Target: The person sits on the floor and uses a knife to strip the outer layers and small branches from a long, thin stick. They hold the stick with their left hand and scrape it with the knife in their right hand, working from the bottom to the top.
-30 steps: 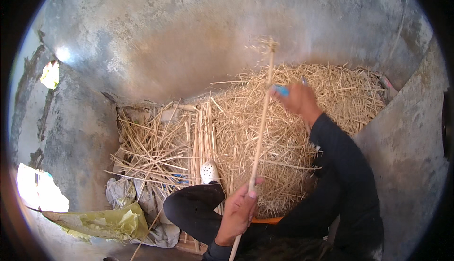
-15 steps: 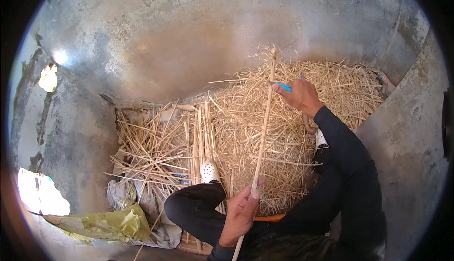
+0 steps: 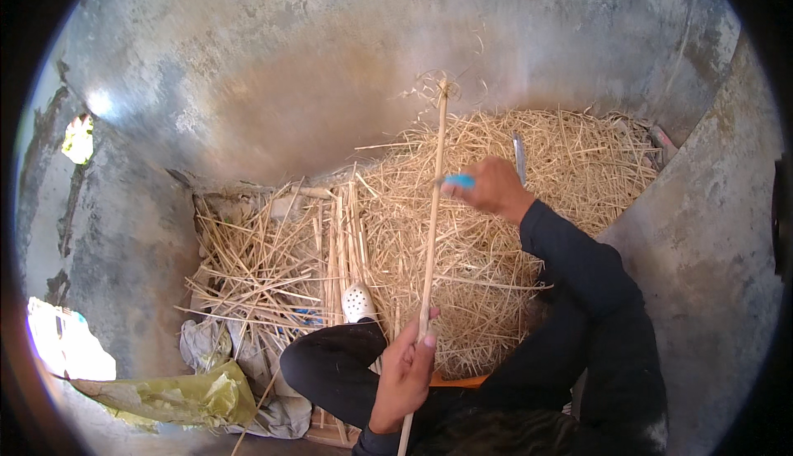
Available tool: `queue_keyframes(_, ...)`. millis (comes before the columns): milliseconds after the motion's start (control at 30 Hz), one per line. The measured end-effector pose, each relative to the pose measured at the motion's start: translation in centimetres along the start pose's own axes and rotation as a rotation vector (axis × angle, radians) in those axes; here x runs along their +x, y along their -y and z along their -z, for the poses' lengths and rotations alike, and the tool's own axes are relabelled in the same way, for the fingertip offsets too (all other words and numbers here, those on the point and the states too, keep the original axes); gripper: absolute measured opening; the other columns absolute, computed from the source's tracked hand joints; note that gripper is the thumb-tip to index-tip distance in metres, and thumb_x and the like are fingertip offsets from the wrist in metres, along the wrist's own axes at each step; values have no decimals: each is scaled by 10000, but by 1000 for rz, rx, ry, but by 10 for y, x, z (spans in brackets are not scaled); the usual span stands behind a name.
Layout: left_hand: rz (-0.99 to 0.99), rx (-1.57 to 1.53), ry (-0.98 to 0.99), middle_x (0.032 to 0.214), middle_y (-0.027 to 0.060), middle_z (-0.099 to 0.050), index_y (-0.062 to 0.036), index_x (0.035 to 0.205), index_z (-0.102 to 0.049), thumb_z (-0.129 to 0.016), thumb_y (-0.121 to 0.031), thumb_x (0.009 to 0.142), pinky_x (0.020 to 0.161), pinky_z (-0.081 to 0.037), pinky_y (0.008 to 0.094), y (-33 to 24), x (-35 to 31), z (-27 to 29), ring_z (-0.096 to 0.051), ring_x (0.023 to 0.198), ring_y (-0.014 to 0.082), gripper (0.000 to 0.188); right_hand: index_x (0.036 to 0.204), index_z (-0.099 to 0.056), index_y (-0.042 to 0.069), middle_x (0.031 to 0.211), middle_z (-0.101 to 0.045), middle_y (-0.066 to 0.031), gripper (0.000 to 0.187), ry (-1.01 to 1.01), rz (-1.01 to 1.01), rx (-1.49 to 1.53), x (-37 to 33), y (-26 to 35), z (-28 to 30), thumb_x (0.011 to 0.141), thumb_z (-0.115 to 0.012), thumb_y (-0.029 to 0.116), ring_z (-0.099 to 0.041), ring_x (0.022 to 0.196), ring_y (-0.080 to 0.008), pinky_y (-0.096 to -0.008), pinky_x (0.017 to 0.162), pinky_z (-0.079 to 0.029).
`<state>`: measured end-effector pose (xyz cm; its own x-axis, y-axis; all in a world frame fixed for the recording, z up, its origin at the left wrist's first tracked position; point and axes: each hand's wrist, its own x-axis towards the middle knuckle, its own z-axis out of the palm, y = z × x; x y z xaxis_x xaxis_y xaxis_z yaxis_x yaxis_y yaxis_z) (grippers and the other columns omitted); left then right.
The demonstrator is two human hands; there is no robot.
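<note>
My left hand (image 3: 402, 377) is closed round the lower part of a long, pale wooden stick (image 3: 434, 220). The stick rises away from me over the shavings, nearly upright in the picture, with thin curls (image 3: 438, 84) clinging to its far end. Higher up, my right hand (image 3: 493, 186) grips a small blue-handled tool (image 3: 459, 182), slightly blurred. Its front end meets the stick's right side; fingers hide the rest, so its exact kind does not show. Just beyond that hand, a grey metal blade (image 3: 519, 159) lies on the shavings.
A thick heap of shavings (image 3: 595, 154) lies against the concrete wall (image 3: 330, 59). Several thin sticks (image 3: 256, 258) are scattered at the left, beside a yellow-green sack (image 3: 198, 394). My foot in a white clog (image 3: 358, 301) stands near straight sticks (image 3: 351, 233). Another wall (image 3: 702, 249) rises at the right.
My right hand has moved nearer along the stick with the blue-handled tool, uncovering more of the grey blade. The stick's far end has swung left; my left hand still holds its lower part.
</note>
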<state>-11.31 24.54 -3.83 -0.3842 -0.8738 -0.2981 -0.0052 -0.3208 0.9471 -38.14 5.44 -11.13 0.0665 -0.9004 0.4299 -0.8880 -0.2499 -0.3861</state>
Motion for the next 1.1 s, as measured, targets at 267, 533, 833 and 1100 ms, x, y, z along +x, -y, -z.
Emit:
queue_keyframes(267, 1, 36, 70, 644, -90, -378, 21, 1340, -432, -493, -198, 988, 482, -242, 187, 6, -17, -11, -317, 529, 2, 420, 514, -533, 1, 497, -530, -151, 891, -68, -435, -96, 43, -64, 28, 796, -336, 822, -595, 512, -300, -423, 485, -437)
queue_keyframes(533, 13, -57, -24, 641, -81, -416, 17, 1366, -416, -529, -171, 965, 462, -280, 176, 3, 5, 3, -358, 517, 6, 457, 464, -435, 84, 447, -332, -15, 828, 141, -433, 119, 41, -36, 23, 796, -317, 833, -381, 407, -165, -374, 411, -327)
queue_keyframes(833, -40, 11, -69, 654, -95, -385, 1, 1387, -399, -488, -142, 987, 475, -224, 163, -2, 7, 14, -313, 540, -14, 433, 515, -589, 61, 427, -466, -89, 773, 181, 76, 155, -27, 58, 25, 782, -456, 774, -510, 395, -242, -393, 411, -374)
queue_keyframes(1100, -45, 10, -90, 656, -96, -386, 5, 1385, -398, -477, -144, 991, 466, -222, 167, -3, 1, 18, -307, 537, -19, 428, 505, -581, 104, 410, -450, -68, 759, 201, 107, 124, -26, 68, 17, 777, -435, 798, -474, 378, -224, -372, 407, -380)
